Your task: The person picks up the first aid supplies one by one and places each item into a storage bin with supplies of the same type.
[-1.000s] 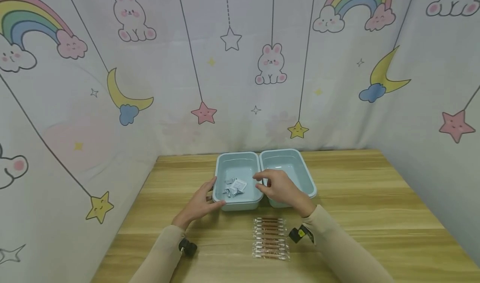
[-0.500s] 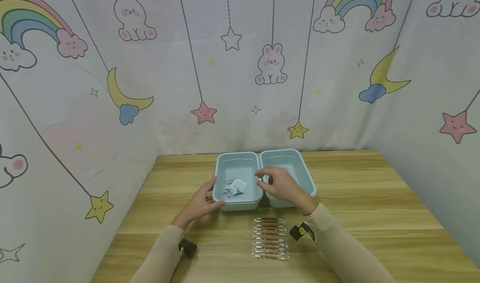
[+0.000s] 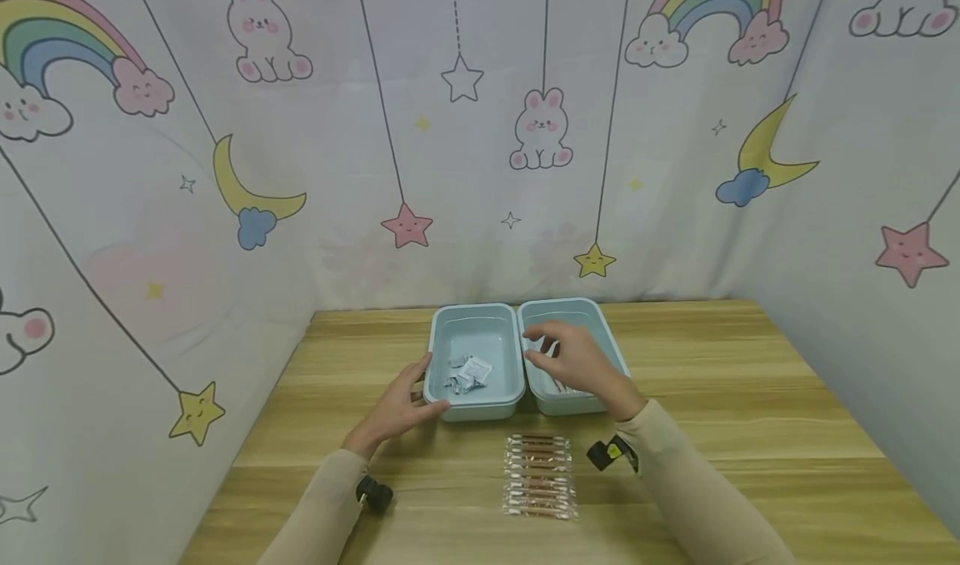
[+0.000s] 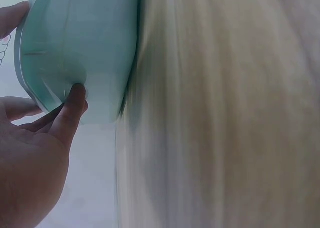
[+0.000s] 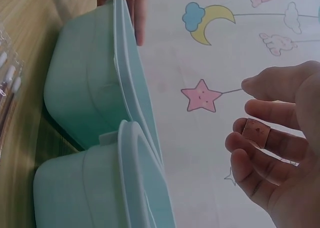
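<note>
right grip [image 3: 576, 360] farther right, right tub [image 3: 572, 404] beneath

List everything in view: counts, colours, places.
Table: one, yellowish wood, lower centre
Left bin: one, light blue, table's far side
Right bin: one, light blue, beside it; contents partly hidden
Packets: several, white and silver, in left bin
Wrapped swabs: about ten, brown with white tips, table's near side
Curtain: count unclear, white with cartoons, behind table
Sleeves: two, beige, head view's bottom
Wrist devices: two, black, one per sleeve
Left hand: one, bare, touching left bin
Right hand: one, over right bin, wearing brownish wrap
</note>
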Available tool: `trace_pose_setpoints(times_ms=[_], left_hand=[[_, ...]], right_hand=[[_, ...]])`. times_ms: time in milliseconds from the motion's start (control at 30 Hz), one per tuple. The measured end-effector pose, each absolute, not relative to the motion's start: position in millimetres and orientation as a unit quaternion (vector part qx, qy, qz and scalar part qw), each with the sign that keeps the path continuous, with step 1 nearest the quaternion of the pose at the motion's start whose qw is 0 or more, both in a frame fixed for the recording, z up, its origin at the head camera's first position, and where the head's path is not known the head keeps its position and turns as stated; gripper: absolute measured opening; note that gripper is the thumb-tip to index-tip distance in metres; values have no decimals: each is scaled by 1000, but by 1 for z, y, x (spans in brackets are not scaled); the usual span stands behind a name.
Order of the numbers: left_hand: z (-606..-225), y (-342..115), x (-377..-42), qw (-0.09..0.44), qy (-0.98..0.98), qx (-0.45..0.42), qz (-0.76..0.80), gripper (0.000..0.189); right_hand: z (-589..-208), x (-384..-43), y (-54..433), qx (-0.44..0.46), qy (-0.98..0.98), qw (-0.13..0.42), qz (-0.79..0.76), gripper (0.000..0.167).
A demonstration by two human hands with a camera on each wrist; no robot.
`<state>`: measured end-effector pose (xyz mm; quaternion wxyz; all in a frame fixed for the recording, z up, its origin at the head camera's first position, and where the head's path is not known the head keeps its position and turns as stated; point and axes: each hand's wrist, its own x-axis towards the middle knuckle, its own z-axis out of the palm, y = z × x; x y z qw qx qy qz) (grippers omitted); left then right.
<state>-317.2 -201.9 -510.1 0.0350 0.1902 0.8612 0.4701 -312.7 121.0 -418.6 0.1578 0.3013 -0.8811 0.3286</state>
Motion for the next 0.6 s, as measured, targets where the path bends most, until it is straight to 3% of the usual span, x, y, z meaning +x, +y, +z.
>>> trace_pose_setpoints(times_ms=[600], left_hand=[[-510, -202, -318, 33, 863, 189, 467, 96]], right_hand=[[-421, -320, 152, 260, -883, 179, 349, 24]])
